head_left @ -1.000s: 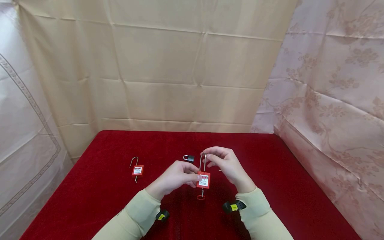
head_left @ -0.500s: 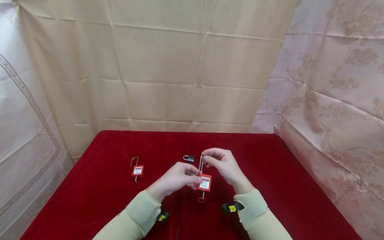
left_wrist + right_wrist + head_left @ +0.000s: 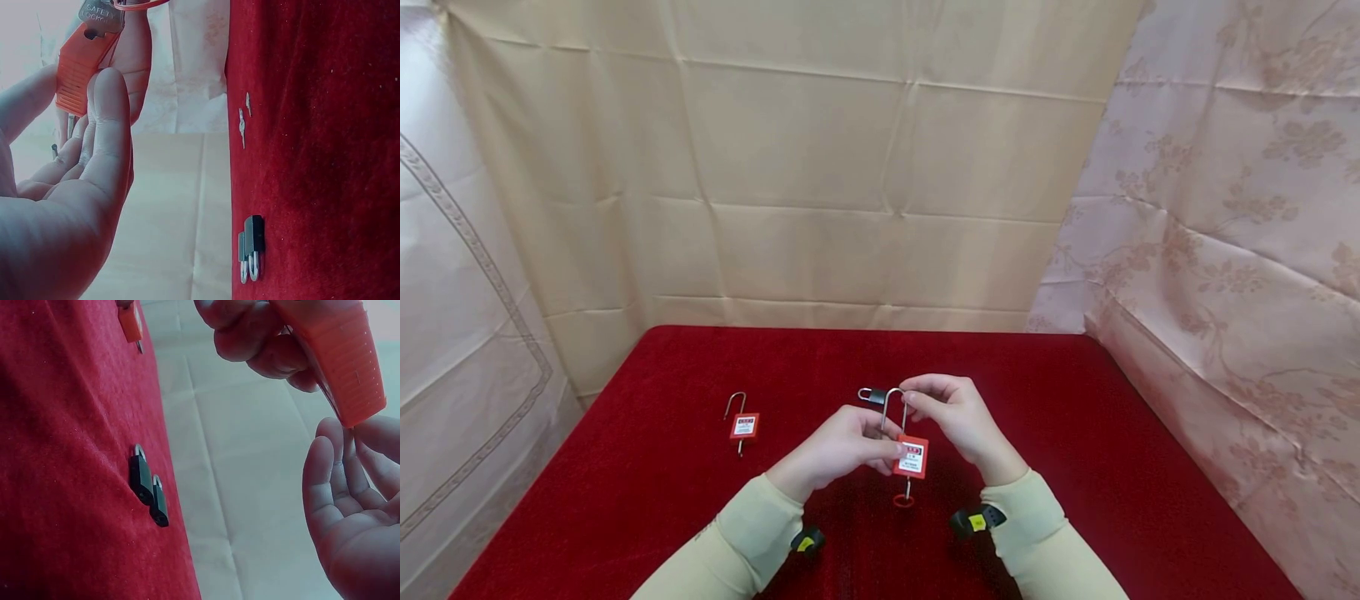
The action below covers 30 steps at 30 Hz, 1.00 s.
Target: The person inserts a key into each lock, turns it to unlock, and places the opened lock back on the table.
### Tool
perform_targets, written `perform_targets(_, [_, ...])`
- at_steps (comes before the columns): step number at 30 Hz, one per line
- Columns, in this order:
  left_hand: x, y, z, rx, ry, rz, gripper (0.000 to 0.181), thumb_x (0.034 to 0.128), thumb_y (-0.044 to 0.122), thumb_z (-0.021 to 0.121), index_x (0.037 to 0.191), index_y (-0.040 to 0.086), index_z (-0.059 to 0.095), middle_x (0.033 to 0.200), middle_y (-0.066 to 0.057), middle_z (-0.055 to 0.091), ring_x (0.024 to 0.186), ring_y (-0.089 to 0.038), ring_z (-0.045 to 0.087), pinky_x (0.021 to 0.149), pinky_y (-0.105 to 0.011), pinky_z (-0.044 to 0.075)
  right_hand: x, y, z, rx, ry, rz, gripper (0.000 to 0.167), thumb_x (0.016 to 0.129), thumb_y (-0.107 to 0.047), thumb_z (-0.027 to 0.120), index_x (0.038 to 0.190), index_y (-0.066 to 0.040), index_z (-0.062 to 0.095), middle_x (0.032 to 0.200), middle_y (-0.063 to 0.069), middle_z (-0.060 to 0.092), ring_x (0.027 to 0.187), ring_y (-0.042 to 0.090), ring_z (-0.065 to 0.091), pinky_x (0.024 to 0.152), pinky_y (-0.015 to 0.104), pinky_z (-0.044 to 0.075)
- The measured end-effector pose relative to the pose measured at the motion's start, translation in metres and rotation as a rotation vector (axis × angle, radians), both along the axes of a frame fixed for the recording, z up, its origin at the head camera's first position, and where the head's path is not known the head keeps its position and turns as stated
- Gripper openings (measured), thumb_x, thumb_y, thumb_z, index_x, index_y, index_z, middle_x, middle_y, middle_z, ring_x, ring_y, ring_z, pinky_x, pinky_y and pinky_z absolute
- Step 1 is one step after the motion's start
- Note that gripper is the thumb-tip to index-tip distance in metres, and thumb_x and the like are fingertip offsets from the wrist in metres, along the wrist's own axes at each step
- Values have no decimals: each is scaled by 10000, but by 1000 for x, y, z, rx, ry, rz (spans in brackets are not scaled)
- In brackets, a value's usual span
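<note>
A red padlock (image 3: 913,457) with a white label is pinched at its left side by my left hand (image 3: 842,443). Its long metal shackle (image 3: 886,408) stands raised, with the free leg swung left of the body. My right hand (image 3: 964,421) pinches the shackle near its top right. From the bottom hangs a key with a red ring (image 3: 904,501). In the left wrist view, the key (image 3: 100,15) reads "SAFETY" and sits in the orange-looking body (image 3: 78,72). The right wrist view shows the body (image 3: 344,362) above my right hand (image 3: 356,519).
Another red padlock (image 3: 744,426) with its shackle out lies at the left of the red table (image 3: 647,500). Behind my hands is a small dark padlock (image 3: 871,396); the left wrist view shows two dark padlocks (image 3: 254,234) and two small metal pieces (image 3: 242,128) on the cloth.
The shackle has turned, its free leg passing from the right side to the left. My right hand has shifted slightly left; my left hand keeps its hold on the body, which moved slightly down.
</note>
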<state>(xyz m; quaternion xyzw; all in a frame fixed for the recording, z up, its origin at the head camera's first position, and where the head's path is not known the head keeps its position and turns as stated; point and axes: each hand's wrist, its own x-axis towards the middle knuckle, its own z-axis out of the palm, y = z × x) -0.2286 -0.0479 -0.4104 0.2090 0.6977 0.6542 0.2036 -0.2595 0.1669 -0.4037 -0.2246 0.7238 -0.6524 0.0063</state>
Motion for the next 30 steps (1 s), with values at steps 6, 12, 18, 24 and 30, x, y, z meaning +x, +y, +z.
perform_targets(6, [1, 0, 2, -3, -4, 2, 210, 888, 37, 750, 1053, -85, 708, 888, -150, 729, 746, -219, 717, 729, -401, 615, 0, -1, 1, -1, -2, 8, 211, 954, -62, 704, 1122, 63, 721, 995, 145, 737, 780, 286, 679, 729, 348, 596])
perform_targets(12, [1, -1, 2, -6, -3, 2, 206, 889, 40, 752, 1051, -80, 711, 892, -150, 731, 749, -218, 717, 734, -412, 615, 0, 0, 1, -8, -6, 17, 206, 949, -60, 710, 1123, 51, 718, 989, 138, 733, 780, 262, 675, 729, 348, 595])
perform_targets(18, [0, -3, 3, -13, 14, 10, 223, 888, 57, 758, 1062, -77, 716, 900, -146, 732, 751, -219, 713, 734, -407, 615, 1, 1, 3, -13, -14, 16, 258, 944, -50, 708, 1162, 84, 682, 1023, 164, 722, 824, 322, 681, 743, 360, 599])
perform_targets(24, [-3, -11, 9, -43, 44, 25, 255, 906, 116, 765, 1095, -48, 720, 932, -134, 734, 769, -239, 716, 780, -455, 606, 3, 4, 8, -50, 2, -1, 251, 945, -35, 703, 1170, 72, 674, 1039, 260, 685, 831, 260, 690, 741, 357, 600])
perform_targets(30, [-9, -22, 15, -24, 69, 44, 266, 920, 120, 756, 1113, -54, 704, 957, -131, 726, 790, -263, 717, 791, -432, 604, 5, 7, 12, -48, 10, -40, 242, 952, -94, 717, 1172, 3, 690, 998, 139, 717, 838, 294, 698, 692, 343, 596])
